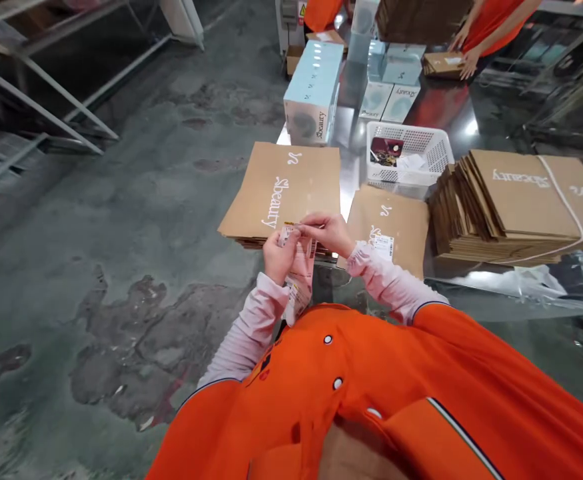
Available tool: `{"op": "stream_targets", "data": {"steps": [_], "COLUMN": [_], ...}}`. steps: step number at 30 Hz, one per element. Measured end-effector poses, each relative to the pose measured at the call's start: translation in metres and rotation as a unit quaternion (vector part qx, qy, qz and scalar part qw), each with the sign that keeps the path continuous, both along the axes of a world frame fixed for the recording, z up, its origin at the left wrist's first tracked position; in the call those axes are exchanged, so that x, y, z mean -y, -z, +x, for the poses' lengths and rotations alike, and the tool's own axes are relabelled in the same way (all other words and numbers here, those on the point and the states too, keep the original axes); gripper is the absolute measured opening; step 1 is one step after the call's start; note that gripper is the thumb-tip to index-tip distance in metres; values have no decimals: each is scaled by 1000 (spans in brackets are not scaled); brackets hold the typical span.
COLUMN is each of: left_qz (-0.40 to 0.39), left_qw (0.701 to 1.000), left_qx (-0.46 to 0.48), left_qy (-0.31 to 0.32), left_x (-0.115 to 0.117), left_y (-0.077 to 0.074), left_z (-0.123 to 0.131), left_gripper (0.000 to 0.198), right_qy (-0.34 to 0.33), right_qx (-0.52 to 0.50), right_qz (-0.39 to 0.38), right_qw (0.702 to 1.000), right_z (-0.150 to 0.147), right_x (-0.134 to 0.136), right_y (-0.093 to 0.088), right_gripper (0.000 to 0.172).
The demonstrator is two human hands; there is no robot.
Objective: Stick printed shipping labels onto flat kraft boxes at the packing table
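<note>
A strip of printed shipping labels (302, 261) hangs between my hands, its lower part dropping toward my apron. My left hand (278, 257) pinches the strip's upper left edge. At the top right corner, the thumb and fingertips of my right hand (332, 233) are pressed together on the same strip. Just beyond them lies a stack of flat brown cardboard boxes (291, 177) with white lettering. Beside my right wrist is another flat cardboard box (401, 217), which bears a white label (384, 247).
A white plastic basket (421, 175) holds small items. To the right stands a tied stack of folded cartons (526, 207). Pale blue boxes (316, 73) stand farther back. Across the metal table, a co-worker's hands (466, 53) touch a carton. Clear plastic wrap (566, 287) hangs at the near edge.
</note>
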State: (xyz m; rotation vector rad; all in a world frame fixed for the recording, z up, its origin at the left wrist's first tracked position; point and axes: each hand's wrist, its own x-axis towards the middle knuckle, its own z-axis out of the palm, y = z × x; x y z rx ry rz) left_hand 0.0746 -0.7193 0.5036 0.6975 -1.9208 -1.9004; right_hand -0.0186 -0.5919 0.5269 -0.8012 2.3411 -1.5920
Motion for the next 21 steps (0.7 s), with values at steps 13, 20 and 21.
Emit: {"op": "stream_targets", "data": {"steps": [13,20,21], "left_qz": [268,172,134], "left_qw": [936,980,987], "left_qx": [188,94,83], "left_qy": [126,-9,-20], "left_x": [50,91,98], "left_y": [56,-1,-6], "left_z": [88,43,22], "left_gripper": [57,42,40], "right_qy": [22,-294,-345], "right_qx": [-115,-211,-188], "right_qz": [298,175,145], "right_qw": [948,915,908], "right_z": [-150,-36,-20], "right_x": [103,60,45], "right_y": [39,49,49], "right_gripper": [82,77,70]}}
